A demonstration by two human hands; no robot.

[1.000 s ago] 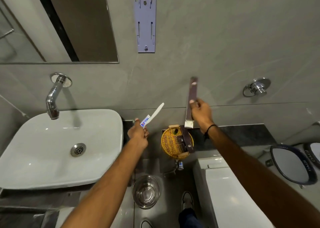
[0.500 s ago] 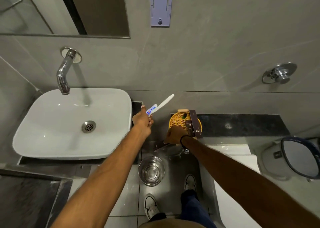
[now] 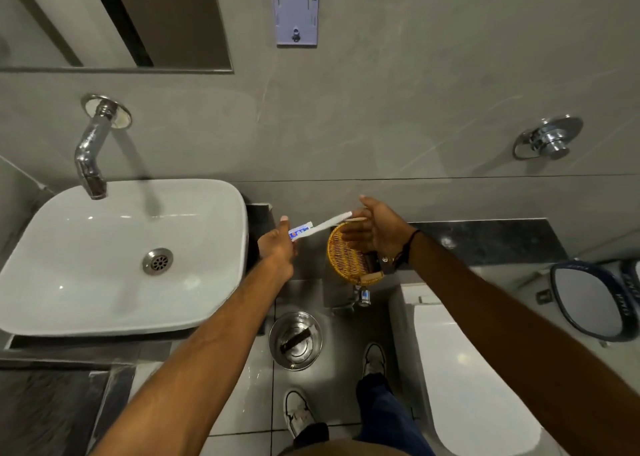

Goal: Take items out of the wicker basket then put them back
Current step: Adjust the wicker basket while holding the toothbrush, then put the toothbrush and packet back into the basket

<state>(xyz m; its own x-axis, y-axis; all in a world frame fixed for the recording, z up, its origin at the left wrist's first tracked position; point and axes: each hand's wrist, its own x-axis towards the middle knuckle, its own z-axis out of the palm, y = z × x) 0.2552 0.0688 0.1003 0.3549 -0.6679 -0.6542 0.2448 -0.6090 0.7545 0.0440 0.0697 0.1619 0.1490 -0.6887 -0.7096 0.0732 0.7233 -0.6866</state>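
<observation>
Bathroom: toothpaste tube (image 3: pixel 313 229) points up-right (toward wall).

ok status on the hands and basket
Left hand shut on toothpaste tube. Right hand open, above wicker basket. Nothing in the way.

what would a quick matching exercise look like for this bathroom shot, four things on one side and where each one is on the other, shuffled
Things:
1. toothpaste tube
2. wicker basket
3. steel bin
4. tap

Places:
A. on the floor between sink and toilet
B. on the wall above the white sink
C. gripped in the left hand
D. on the dark ledge, under the open right hand

Pairs: 1-C, 2-D, 3-A, 4-B
</observation>
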